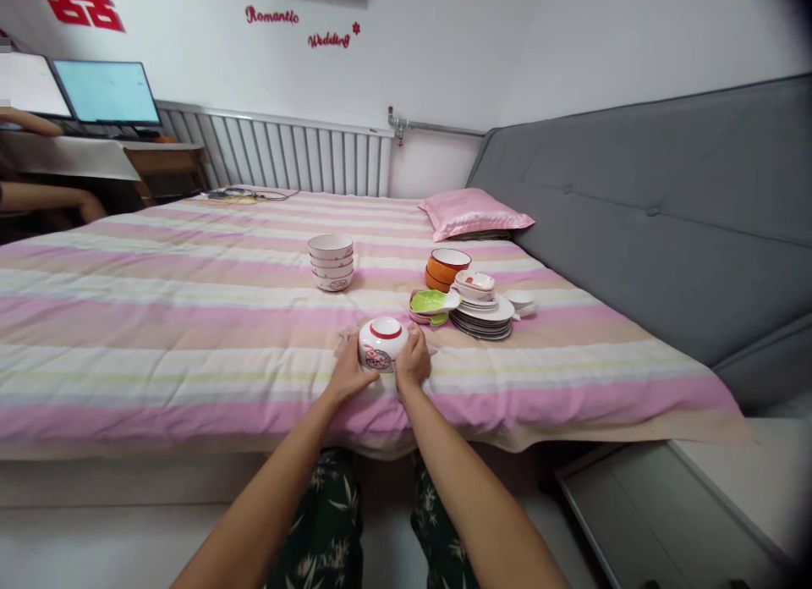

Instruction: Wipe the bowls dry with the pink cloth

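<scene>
Between my two hands is a white bowl [383, 342], turned upside down, with a red ring round its foot and a printed pattern on its side. My left hand [348, 374] grips it from the left, and my right hand [414, 362] from the right. Something thin and pale, hard to make out, shows around the bowl's edge. Beyond it on the bed stands an upright stack of several white bowls [331, 266]. To the right are orange bowls [439, 276], green leaf-shaped dishes [429, 301], small white dishes [474, 281] and a pile of plates [480, 324].
A striped sheet covers the bed [190, 318]. A pink pillow [474, 211] lies near the grey headboard [666, 183]. Cables [247, 195] lie at the far edge, before a radiator [292, 153]. A person's arm [31, 120] and monitors [106, 91] show at far left; a cabinet [685, 513] stands lower right.
</scene>
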Available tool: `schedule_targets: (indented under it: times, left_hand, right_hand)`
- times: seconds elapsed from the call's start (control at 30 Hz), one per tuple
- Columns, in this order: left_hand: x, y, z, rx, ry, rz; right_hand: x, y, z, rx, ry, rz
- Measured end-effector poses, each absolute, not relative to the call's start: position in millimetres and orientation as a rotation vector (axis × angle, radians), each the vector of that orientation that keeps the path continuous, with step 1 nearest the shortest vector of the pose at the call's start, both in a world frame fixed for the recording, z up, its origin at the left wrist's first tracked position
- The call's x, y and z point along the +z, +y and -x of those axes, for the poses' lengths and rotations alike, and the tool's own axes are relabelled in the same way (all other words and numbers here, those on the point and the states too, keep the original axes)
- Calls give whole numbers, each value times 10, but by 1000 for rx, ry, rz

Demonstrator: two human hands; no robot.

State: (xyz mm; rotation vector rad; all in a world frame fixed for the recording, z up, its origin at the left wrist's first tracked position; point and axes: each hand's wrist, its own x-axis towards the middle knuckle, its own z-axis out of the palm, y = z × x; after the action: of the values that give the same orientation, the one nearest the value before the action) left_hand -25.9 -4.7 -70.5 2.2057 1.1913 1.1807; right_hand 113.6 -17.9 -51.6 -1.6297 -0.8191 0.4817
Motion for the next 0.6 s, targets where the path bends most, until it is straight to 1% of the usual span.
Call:
schedule_targets:
  times: [0.13, 0.3, 0.5, 0.6]
  left_hand:
    - [-645, 4, 202, 1188, 1334, -2282]
    - [-606, 20, 136, 1108, 1558, -2342]
    - [-587, -74, 119, 1144, 1623, -2335]
    - [-576, -99, 117, 1157, 1602, -2351]
  right_hand:
    - [-570, -141, -1169, 482, -846, 1571]
    - [-652, -110, -1272, 510, -880, 1456]
    - [-746, -258, -1396, 568, -929, 1266]
    - [-767, -432, -1336, 488, -955, 1210]
